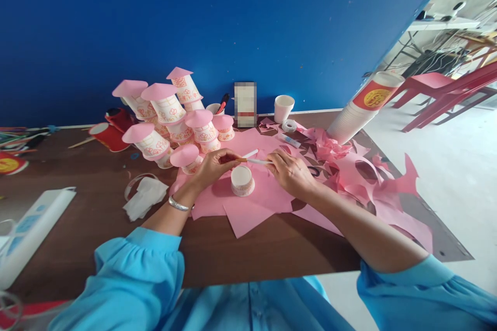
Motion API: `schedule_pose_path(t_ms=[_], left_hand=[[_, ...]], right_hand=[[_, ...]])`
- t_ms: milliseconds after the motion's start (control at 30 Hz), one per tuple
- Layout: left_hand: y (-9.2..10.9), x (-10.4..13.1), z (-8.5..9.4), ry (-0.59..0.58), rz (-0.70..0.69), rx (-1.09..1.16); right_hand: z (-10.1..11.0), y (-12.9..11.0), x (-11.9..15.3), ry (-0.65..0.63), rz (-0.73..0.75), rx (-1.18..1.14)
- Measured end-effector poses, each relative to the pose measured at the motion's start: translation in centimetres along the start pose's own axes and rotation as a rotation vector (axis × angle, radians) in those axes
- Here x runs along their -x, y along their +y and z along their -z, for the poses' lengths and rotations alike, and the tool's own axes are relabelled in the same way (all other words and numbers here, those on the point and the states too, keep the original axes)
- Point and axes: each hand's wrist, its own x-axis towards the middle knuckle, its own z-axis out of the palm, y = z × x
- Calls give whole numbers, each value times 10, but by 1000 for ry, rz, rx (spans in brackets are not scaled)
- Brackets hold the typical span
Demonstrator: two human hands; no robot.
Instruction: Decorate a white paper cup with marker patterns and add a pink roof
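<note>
My left hand (220, 163) and my right hand (290, 171) meet over the middle of the table, each pinching one end of a slim pen (259, 161). Its left end is orange-brown and its body white; whether the cap is on, I cannot tell. Just below the pen, a small white paper cup (243, 181) with a patterned band rests on pink paper sheets (267, 196). Another thin white-and-red stick (253, 153) lies behind the pen. Left of my hands stand several patterned paper-cup towers (167, 108) topped with pink paper cones.
Pink paper scraps (388, 186) cover the right side, near a leaning stack of paper cups (359, 108). A white cup (284, 108), tape roll (289, 125) and glue tube (290, 140) lie behind. Red cups (108, 136), crumpled white tissue (146, 197) and a power strip (37, 232) are leftward.
</note>
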Motion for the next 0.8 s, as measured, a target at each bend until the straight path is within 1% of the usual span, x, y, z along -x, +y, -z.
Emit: schedule_pose_path(t_ms=[133, 233, 367, 467, 567, 633, 700, 800], left_hand=[[0, 1, -2, -4, -6, 46], [-1, 1, -1, -14, -14, 98], [-6, -2, -1, -17, -6, 68], [-12, -6, -4, 48, -17, 0], [-18, -9, -5, 126, -89, -162], [-21, -9, -4, 155, -111, -224], [-23, -8, -1, 161, -130, -256], [-28, -6, 1, 92, -201, -397]], right_hand=[[-3, -2, -1, 21, 63, -17], [-10, -5, -2, 36, 73, -20], [-19, -3, -10, 13, 75, -15], [-21, 9, -21, -28, 53, 0], [-20, 25, -30, -60, -22, 47], [-18, 33, -32, -81, -79, 92], [-16, 36, -34, -111, -120, 136], [-11, 35, -36, -162, -161, 195]])
